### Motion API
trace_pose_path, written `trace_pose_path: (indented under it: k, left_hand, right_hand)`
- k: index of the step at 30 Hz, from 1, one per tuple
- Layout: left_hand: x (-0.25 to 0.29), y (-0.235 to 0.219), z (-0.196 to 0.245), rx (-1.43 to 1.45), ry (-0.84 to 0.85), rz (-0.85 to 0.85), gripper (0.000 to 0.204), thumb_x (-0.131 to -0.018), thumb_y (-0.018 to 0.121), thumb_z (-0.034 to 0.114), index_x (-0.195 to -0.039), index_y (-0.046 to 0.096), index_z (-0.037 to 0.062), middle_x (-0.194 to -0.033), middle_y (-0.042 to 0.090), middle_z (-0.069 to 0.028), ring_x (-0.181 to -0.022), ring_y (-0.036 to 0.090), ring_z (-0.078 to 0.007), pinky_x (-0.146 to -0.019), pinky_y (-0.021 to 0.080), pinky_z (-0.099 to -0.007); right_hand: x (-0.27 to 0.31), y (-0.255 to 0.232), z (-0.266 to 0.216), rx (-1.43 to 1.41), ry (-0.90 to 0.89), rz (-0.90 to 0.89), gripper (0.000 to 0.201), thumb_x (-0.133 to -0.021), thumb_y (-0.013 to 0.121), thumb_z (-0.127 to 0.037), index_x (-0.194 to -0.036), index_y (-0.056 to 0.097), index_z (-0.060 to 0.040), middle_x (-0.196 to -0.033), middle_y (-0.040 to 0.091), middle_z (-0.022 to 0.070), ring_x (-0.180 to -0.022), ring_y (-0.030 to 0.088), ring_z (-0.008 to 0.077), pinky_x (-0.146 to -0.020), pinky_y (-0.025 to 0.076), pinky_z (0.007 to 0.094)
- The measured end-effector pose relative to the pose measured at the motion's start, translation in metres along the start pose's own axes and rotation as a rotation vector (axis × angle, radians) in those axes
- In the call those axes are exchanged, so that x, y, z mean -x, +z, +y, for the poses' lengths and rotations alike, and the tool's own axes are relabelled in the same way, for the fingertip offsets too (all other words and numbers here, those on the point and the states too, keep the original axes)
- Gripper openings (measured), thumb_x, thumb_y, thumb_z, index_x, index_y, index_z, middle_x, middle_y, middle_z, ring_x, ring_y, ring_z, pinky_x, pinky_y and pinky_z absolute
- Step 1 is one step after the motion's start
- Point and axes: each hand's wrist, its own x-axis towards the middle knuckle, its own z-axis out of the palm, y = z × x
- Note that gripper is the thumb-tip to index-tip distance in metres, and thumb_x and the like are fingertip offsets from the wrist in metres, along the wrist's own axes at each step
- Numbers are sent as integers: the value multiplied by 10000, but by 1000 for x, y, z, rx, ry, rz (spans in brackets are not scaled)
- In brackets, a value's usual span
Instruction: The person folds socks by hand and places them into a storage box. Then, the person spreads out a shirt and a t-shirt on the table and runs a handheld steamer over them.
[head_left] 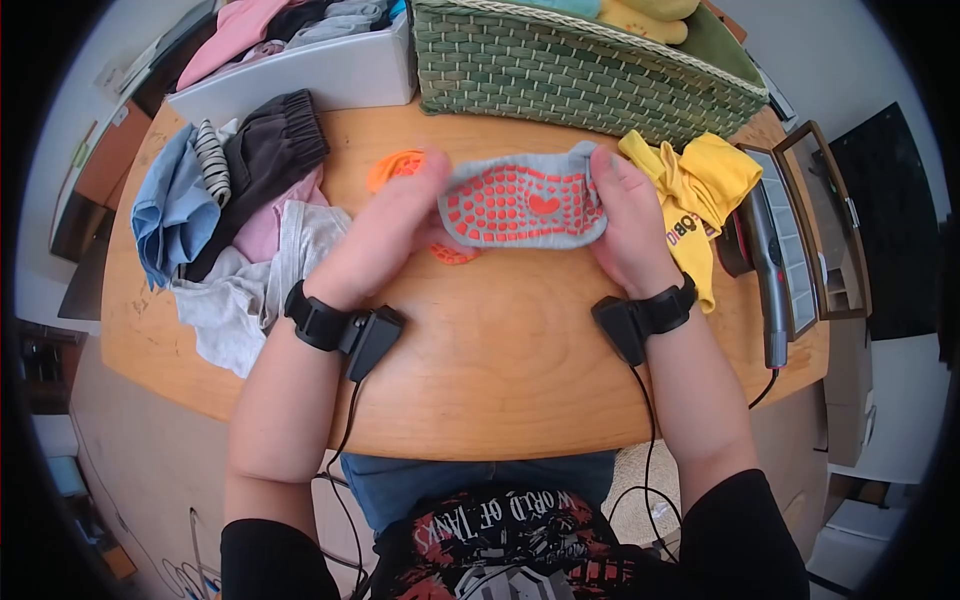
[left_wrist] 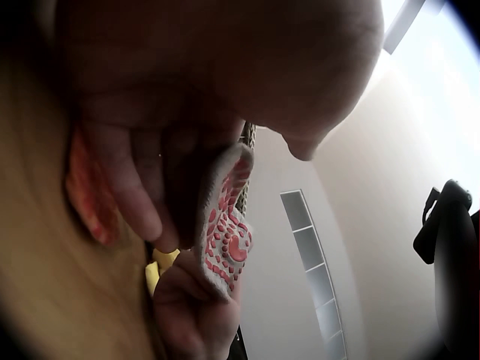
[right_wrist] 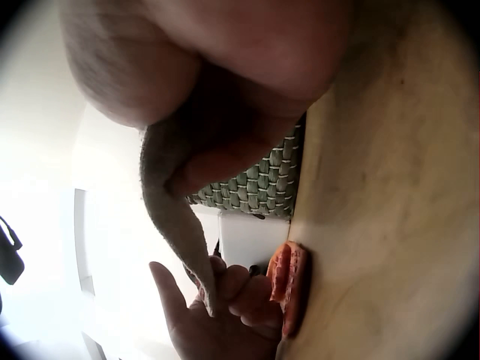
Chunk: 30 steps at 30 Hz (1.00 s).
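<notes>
A grey sock (head_left: pixel 525 203) with orange grip dots and a heart is stretched sideways above the table. My right hand (head_left: pixel 632 215) pinches its cuff end, thumb on top; the right wrist view shows the grey cloth (right_wrist: pixel 169 202) hanging from that hand. At the other end, my left hand (head_left: pixel 395 225) is beside the toe, its thumb lifted away and its fingers loosely bent behind the cloth (left_wrist: pixel 225 240). Whether those fingers touch it is hard to tell. An orange sock (head_left: pixel 393 168) lies on the table behind my left hand, partly hidden by it.
Clothes (head_left: pixel 270 140) are heaped at the left on the table (head_left: pixel 480 370). Behind stand a white box (head_left: pixel 310 75) of clothes and a green woven basket (head_left: pixel 570 80). At the right are yellow clothing (head_left: pixel 715 180), a dark styling tool (head_left: pixel 770 270) and a compartment case (head_left: pixel 800 250).
</notes>
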Motion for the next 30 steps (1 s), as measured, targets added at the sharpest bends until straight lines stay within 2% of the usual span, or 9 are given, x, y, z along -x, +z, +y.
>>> trace_pose_path:
  k: [4, 6, 12, 17, 19, 20, 23, 25, 30]
  left_hand:
    - [4, 4, -4, -335, 71, -139, 361, -1045, 601, 319, -1172, 695, -6, -1053, 730, -32, -971, 666, -84, -856, 541, -259]
    - [4, -3, -2, -383, -33, -278, 292, -1023, 640, 214, -1208, 675, -9, -1087, 720, -22, -981, 644, -56, -884, 514, -242]
    - [2, -11, -3, -209, -43, -209, 332, -1040, 613, 267, -1213, 688, -7, -1065, 729, -17, -961, 648, -55, -876, 515, -242]
    - [2, -12, -1, -242, -40, -232, 332, -1049, 595, 265, -1219, 686, -5, -1076, 730, -17, -959, 647, -57, -884, 512, -242]
    - [1, -12, -1, -250, -49, -233, 333, -1050, 594, 265, -1222, 685, -5, -1080, 730, -18, -962, 647, -57, -887, 511, -243]
    - [1, -11, -2, -253, -59, -235, 336, -1051, 593, 266, -1226, 683, -5, -1084, 730, -19, -970, 646, -57, -889, 511, -244]
    - [2, -10, -1, -276, -79, -259, 341, -1056, 579, 251, -1251, 662, -15, -1106, 726, -31, -979, 655, -67, -892, 516, -250]
    - [1, -12, -2, -295, -88, -283, 344, -1060, 566, 233, -1273, 642, -25, -1123, 722, -42, -982, 664, -76, -892, 520, -255]
    - [0, -22, -5, -43, -46, -301, 378, -1058, 559, 232, -1309, 601, -48, -1175, 712, -86, -1035, 682, -127, -941, 530, -295]
  right_hand:
    - [10, 14, -6, 80, 45, -100, 364, -1055, 574, -351, -1084, 703, -11, -946, 734, 28, -852, 677, 73, -790, 543, 243]
    - [7, 11, -3, 148, 26, -66, 355, -1050, 587, -343, -1086, 703, -9, -948, 734, 26, -841, 671, 68, -778, 538, 239]
    - [0, 5, -4, 229, -8, 40, 284, -1035, 625, -273, -1035, 712, -3, -905, 721, 4, -795, 646, 53, -736, 521, 231]
    - [-4, -11, 3, 312, -54, 109, 243, -1025, 643, -232, -942, 710, -14, -839, 702, -9, -751, 628, 51, -735, 513, 228]
    - [-7, -18, 8, 23, -72, 119, 287, -1037, 621, -294, -940, 685, -32, -857, 699, 19, -742, 628, 78, -733, 515, 251]
    - [-6, -18, 3, 23, -73, 120, 287, -1037, 621, -294, -940, 685, -32, -857, 699, 19, -742, 628, 78, -733, 515, 251]
    - [-3, -19, -9, -184, -6, -35, 333, -1060, 564, -351, -987, 647, -37, -953, 702, 57, -832, 645, 123, -805, 519, 301]
    - [-5, -21, -9, -386, 4, -210, 358, -1079, 505, -372, -1078, 615, -32, -1073, 686, 86, -988, 646, 170, -926, 502, 356]
    - [0, -20, -15, -384, -8, -195, 331, -1084, 488, -340, -1121, 605, -33, -1126, 670, 85, -1105, 622, 196, -1011, 470, 384]
